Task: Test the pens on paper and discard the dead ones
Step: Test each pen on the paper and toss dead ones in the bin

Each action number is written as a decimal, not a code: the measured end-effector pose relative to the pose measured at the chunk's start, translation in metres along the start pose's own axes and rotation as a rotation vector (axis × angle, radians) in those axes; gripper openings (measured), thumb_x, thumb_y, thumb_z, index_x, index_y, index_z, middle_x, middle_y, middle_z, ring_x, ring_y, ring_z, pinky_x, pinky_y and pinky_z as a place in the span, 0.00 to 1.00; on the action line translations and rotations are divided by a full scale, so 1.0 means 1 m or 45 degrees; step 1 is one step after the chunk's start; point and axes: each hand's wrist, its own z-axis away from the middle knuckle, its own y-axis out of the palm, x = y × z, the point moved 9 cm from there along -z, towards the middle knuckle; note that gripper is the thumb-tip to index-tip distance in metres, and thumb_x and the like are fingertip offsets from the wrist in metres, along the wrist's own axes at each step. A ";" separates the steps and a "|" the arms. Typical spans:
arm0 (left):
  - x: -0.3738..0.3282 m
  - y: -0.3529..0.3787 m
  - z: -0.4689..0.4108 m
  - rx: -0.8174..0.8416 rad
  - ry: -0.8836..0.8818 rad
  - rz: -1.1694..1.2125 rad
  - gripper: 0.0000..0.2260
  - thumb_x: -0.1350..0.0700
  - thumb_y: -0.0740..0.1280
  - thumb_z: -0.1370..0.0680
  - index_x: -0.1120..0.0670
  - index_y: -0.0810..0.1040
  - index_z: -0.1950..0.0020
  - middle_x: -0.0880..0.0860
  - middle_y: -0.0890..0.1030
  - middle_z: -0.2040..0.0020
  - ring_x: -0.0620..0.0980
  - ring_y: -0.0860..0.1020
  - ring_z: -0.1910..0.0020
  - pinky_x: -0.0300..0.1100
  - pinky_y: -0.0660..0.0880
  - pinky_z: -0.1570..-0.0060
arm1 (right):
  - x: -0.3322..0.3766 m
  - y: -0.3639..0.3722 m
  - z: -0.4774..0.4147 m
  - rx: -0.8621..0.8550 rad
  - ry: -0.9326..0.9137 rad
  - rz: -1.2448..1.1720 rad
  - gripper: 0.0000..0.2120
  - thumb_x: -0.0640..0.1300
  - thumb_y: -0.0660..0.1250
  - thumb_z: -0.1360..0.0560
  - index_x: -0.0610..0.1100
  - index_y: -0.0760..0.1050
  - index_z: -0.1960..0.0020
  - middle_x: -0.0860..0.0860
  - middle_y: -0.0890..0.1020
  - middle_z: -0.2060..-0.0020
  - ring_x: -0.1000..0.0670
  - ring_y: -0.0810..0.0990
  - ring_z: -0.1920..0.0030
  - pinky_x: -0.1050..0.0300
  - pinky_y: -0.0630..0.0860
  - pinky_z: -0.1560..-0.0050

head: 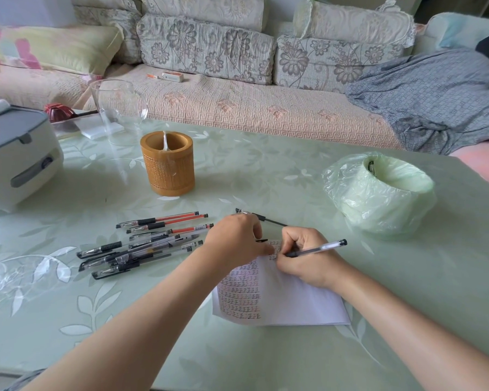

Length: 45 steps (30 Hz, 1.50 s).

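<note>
My right hand (305,258) grips a clear gel pen (319,247), its tip down on the upper part of a white sheet of paper (291,303) filled with rows of written marks. My left hand (236,238) rests on the sheet's top left edge, fingers curled; a small dark piece, maybe a pen cap, shows at its fingertips. Several capped pens (141,244), black and red, lie in a loose pile left of the paper. One black pen (261,217) lies alone just beyond my hands. A small bin lined with a green plastic bag (378,193) stands at the right.
A bamboo pen holder (168,165) stands behind the pile. A glass vase (119,108) and a white appliance (14,153) occupy the table's far left. The sofa with cushions and a grey cloth (435,100) runs along the table's far edge.
</note>
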 end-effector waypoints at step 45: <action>0.006 -0.026 0.003 0.091 0.039 0.233 0.05 0.53 0.65 0.21 0.48 0.81 0.49 0.46 0.82 0.56 0.48 0.79 0.61 0.41 0.74 0.63 | 0.036 -0.039 -0.001 -0.146 -0.076 0.762 0.09 0.46 0.66 0.22 0.55 0.80 0.44 0.60 0.80 0.49 0.56 0.78 0.48 0.55 0.75 0.46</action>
